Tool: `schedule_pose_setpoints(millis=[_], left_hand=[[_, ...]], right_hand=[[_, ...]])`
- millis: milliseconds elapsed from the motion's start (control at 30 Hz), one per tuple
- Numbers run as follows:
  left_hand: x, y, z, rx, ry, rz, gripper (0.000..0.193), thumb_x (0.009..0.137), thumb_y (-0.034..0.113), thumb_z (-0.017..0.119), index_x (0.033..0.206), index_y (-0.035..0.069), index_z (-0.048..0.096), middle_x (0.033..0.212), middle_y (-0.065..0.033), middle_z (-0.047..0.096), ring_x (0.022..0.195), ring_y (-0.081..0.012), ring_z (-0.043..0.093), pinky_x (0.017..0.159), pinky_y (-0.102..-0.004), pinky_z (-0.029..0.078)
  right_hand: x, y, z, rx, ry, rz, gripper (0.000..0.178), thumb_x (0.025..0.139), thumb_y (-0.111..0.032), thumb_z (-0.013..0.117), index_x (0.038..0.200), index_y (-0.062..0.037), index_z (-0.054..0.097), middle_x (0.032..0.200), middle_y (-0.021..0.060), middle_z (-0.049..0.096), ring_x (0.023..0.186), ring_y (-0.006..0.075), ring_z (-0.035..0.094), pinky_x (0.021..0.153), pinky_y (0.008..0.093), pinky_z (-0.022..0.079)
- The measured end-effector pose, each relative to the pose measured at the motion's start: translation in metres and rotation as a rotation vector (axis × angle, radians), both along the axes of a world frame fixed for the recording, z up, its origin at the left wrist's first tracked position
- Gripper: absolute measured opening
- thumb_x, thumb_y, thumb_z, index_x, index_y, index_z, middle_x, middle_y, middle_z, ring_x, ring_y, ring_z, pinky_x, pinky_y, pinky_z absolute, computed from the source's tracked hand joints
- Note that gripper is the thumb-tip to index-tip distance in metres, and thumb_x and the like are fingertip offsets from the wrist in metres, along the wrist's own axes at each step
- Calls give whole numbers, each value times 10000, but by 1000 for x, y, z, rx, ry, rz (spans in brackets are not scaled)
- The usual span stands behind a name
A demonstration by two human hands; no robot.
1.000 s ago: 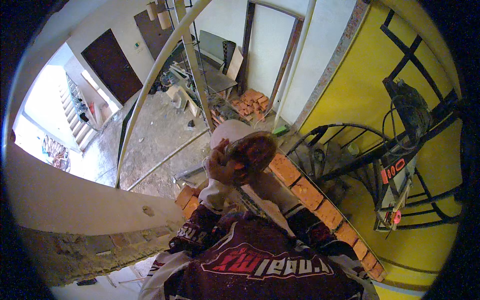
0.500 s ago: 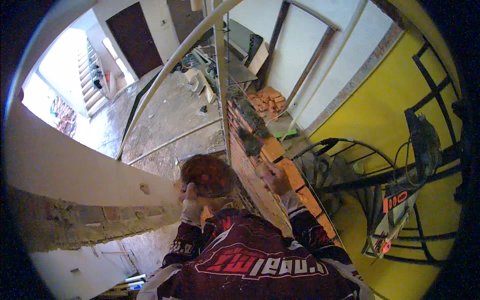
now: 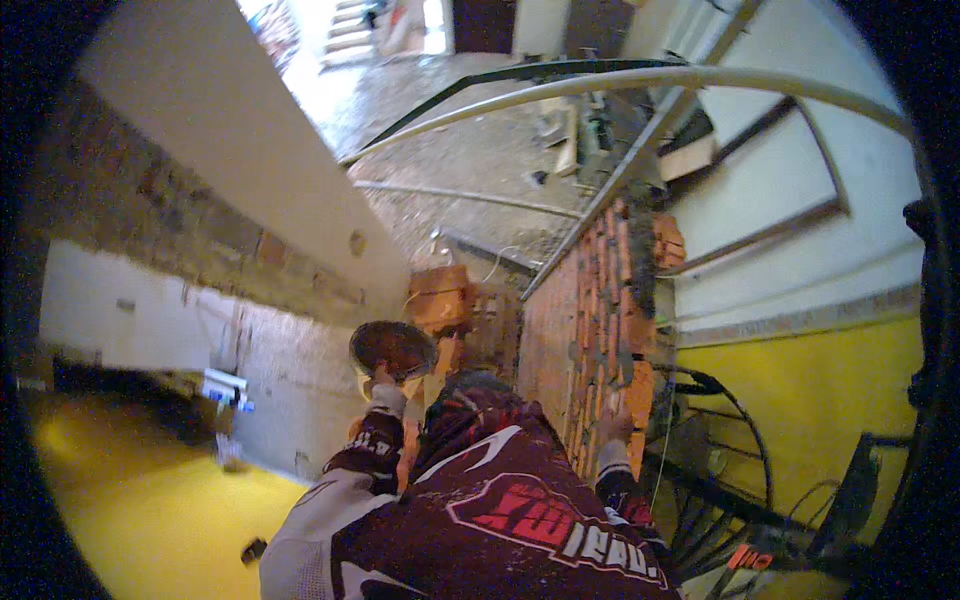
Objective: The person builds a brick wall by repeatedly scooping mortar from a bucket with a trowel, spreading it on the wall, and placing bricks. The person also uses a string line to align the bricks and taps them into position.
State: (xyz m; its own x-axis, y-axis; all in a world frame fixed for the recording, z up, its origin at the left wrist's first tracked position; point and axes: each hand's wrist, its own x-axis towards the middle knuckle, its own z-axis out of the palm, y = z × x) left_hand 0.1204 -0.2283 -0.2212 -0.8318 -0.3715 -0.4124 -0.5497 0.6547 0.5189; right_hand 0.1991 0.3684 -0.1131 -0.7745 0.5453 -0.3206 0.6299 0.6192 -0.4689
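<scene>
at the far left, a rough edge of brick and mortar (image 3: 160,210) slants down along a pale wall (image 3: 250,120), with a yellow surface (image 3: 160,530) lower down and a small blue-and-white object (image 3: 228,390), too blurred to name, above it. next comes the left hand (image 3: 384,378), closed on the near rim of a round pan (image 3: 395,345), its thumb side over the edge; the pan is brown inside and sits just left of a short stack of orange bricks (image 3: 440,295). between the two arms is the person's dark red and white jersey (image 3: 490,490), and beyond it a grey floor (image 3: 450,150) crossed by a thin pale bar (image 3: 470,197). right of that, a long brick wall (image 3: 590,320) runs away from the body, streaked with grey mortar. the right hand (image 3: 615,420) is at the top of its near end, by an orange brick; blur hides its fingers, so i cannot tell whether it is open or closed. furthest right are a yellow wall (image 3: 800,390) and a curved black metal railing (image 3: 755,430).
</scene>
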Motion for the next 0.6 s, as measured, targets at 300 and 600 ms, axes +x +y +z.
schedule_pose_setpoints(millis=[300,600], left_hand=[[118,-5,60,-169,-526,290,448,894,127,559,1318,35,446,1250,-203,616,1180,-353,586,936,-432,483],[175,-44,62,-247,-787,598,638,875,196,621,1439,84,345,1350,-140,570,1255,-274,543,1025,-388,421]], right_hand=[[109,19,-37,-2,-557,339,625,864,-371,667,1391,-78,502,1115,193,648,956,377,635,817,483,506],[67,78,-44,269,-716,699,677,826,-404,721,1397,-113,503,986,137,690,834,341,657,723,494,522]])
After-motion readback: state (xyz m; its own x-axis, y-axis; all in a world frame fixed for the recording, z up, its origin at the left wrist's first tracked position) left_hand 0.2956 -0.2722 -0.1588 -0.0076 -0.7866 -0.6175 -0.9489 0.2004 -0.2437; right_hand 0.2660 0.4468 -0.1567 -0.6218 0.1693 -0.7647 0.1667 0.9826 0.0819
